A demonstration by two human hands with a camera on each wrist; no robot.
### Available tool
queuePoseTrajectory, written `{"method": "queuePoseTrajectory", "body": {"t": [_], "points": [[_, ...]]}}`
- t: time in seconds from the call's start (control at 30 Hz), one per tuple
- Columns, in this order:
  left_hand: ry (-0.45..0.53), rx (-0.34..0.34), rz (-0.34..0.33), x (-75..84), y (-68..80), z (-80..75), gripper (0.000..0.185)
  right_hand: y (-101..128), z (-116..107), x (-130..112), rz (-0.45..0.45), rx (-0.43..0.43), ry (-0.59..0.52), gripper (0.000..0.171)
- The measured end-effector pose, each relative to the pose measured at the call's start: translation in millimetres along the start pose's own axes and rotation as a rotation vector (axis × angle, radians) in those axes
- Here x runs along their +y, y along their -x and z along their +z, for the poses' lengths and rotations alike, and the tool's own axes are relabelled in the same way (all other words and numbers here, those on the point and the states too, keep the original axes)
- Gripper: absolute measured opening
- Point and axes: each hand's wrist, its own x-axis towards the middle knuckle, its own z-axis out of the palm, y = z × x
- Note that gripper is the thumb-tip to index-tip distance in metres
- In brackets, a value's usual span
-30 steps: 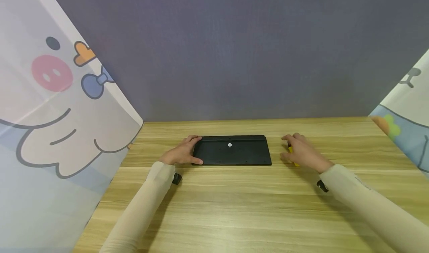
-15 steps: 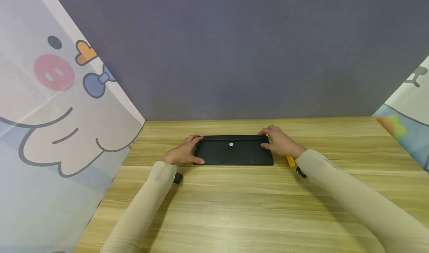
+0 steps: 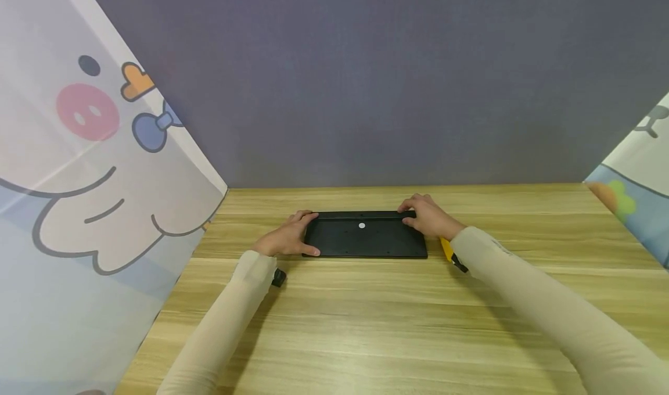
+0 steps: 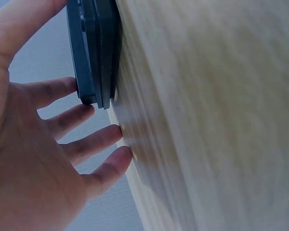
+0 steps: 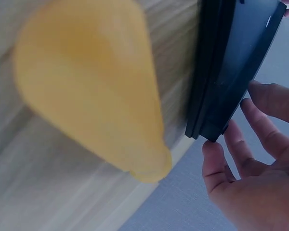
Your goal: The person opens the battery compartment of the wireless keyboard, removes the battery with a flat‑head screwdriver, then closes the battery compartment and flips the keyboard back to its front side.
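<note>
On the left, the left hand (image 3: 286, 239) grips the left end of the black tray (image 3: 366, 241), thumb on the near edge and fingers curled over the far corner. The tray lies flat in the middle of the wooden bench (image 3: 366, 325); it is shallow, rectangular, rimmed, and holds only a small white dot (image 3: 362, 226). The right hand (image 3: 425, 218) grasps its far right corner. Just right of the tray lies a yellow tool (image 3: 446, 248), partly hidden by the sleeve
</note>
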Motion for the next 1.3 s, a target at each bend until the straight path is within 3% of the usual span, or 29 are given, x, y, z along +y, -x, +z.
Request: {"method": "queuePoseTrajectory", "body": {"t": [0.43,0.9,1.3], "points": [[-0.007,-0.02,-0.02,0.7,0.3,-0.2,0.099,-15,-1,-4,0.069,0.001,0.005,0.012],[-0.009,-0.015,-0.011,-1.0,-0.6,0.2,0.099,-20,-2,-6,0.119,-0.056,-0.023,0.009],[-0.003,-0.018,-0.008,-0.4,0.5,0.0,0.099,-24,-5,-11,0.067,-0.18,0.081,0.004]]}}
